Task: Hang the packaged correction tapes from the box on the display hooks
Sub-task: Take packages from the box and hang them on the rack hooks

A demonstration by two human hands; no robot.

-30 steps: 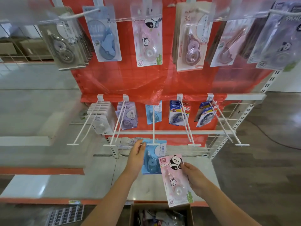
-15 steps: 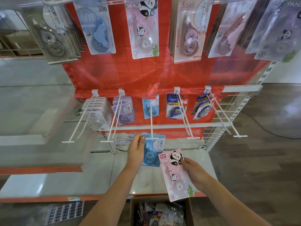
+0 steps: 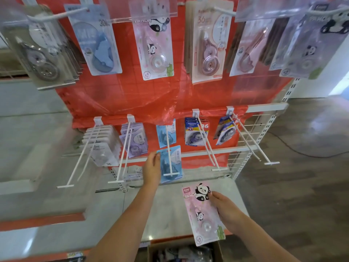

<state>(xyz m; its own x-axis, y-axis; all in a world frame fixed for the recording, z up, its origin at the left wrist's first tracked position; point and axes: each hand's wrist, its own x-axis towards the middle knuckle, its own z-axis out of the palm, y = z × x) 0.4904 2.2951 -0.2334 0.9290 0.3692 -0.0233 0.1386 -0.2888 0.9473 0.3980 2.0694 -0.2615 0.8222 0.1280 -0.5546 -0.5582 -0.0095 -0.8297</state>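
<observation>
The blue pack (image 3: pixel 171 164) is now threaded onto the middle hook (image 3: pixel 168 148), further along than a second ago, its left edge pinched by the left hand (image 3: pixel 151 170). The pink panda pack (image 3: pixel 204 212) is held low by the right hand (image 3: pixel 225 211), above the box (image 3: pixel 184 252). Blue pack judged nearly hung; panda pack judged next.

A grey shelf (image 3: pixel 170 210) runs under both hands. Just above the hands, 5 white hooks (image 3: pixel 207 140) stick out from the red back wall (image 3: pixel 151 95), with tape packs (image 3: pixel 134 138) hanging on them. A cardboard box (image 3: pixel 217 251) sits on the floor (image 3: pixel 292 195), below the right hand.
</observation>
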